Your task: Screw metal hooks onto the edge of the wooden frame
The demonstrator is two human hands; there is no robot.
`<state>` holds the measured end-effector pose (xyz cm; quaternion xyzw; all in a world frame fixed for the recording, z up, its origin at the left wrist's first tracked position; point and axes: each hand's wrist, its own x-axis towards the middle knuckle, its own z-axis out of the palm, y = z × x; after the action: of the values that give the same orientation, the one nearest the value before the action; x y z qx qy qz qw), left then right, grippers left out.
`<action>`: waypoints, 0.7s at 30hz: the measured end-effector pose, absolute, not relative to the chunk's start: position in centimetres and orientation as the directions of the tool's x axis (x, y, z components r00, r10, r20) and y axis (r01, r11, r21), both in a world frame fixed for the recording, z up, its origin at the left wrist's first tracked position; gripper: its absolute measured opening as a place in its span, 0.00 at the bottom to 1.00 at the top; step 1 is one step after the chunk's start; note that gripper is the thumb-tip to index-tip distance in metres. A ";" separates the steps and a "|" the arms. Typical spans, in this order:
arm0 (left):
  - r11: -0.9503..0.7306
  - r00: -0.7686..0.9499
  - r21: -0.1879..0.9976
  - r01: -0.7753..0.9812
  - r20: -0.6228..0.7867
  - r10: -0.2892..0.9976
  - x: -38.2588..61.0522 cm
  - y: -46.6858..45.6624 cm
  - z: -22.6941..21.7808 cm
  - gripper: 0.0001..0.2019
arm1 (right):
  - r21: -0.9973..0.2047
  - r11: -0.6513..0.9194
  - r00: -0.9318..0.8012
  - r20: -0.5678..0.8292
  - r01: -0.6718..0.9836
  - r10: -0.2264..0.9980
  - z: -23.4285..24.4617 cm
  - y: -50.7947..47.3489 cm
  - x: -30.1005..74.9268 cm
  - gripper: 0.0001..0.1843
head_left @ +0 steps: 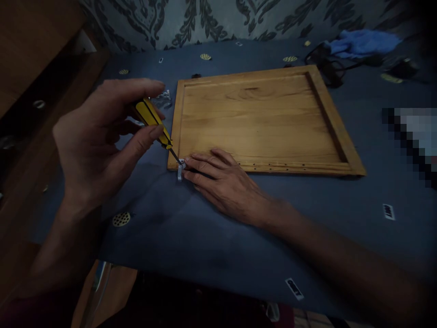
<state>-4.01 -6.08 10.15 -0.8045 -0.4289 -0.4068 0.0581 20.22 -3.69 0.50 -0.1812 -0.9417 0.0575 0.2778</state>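
Observation:
A yellow-and-black screwdriver is held in my left hand, thumb and fingers closed about its handle. Its shaft slants down to the right, the tip at a small metal bracket on the near left corner of a framed wooden panel. One arm of the bracket sticks out past the panel's near edge. My right hand rests across that edge, fingers stretched out flat and fingertips beside the bracket. Whether they press on the bracket itself I cannot tell. Several small dark holes run along the near edge.
Behind the left hand lies a clear plastic bag with small parts. A blue cloth and dark glasses lie at the back right. Dark wooden furniture stands along the left. Blue patterned fabric covers the surface.

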 end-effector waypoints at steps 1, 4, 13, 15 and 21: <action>-0.624 0.301 0.256 0.738 0.703 0.644 -4.0 -6.1 10.2 0.28 | -0.207 0.929 -0.780 0.505 0.306 0.369 0.5 -3.7 20.2 0.17; -0.618 0.318 0.212 0.757 0.707 0.632 -4.0 -6.1 10.3 0.28 | -0.204 0.932 -0.776 0.517 0.298 0.361 0.6 -3.6 20.2 0.17; -0.642 0.399 0.087 0.762 0.718 0.570 -4.1 -5.8 10.6 0.26 | -0.201 0.929 -0.775 0.512 0.309 0.369 0.5 -3.7 20.2 0.17; -0.622 0.388 0.094 0.778 0.706 0.592 -4.1 -5.9 10.6 0.26 | -0.197 0.931 -0.772 0.521 0.306 0.364 0.5 -3.7 20.2 0.17; -0.585 0.353 0.144 0.798 0.676 0.647 -3.8 -6.6 10.9 0.26 | -0.206 0.928 -0.775 0.512 0.309 0.371 0.5 -3.7 20.2 0.17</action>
<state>-3.76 -6.63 10.92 -0.8155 -0.4429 -0.3571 0.1057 20.18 -3.69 0.49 -0.1808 -0.9404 0.0554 0.2827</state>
